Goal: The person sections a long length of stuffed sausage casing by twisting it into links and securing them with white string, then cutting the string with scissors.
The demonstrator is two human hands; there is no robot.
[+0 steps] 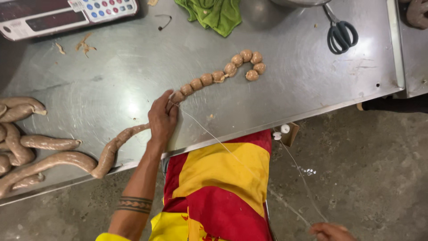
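Sausage casing [117,145], one long filled length, lies mid-table on the steel table [285,96], its far end tied into eleven small balls [232,68] curving to the right. Left hand [162,118] reaches forward palm down, fingers clamped on the casing at the last tie. Right hand [332,232], low at the near right edge, pinches one taut string [223,145] with fingers together.

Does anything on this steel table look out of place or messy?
A few small things. Torn scraps lie loose on the table near the scale. A green cloth sits crumpled at the far edge. One long sausage hangs slightly over the near edge beside the left hand.
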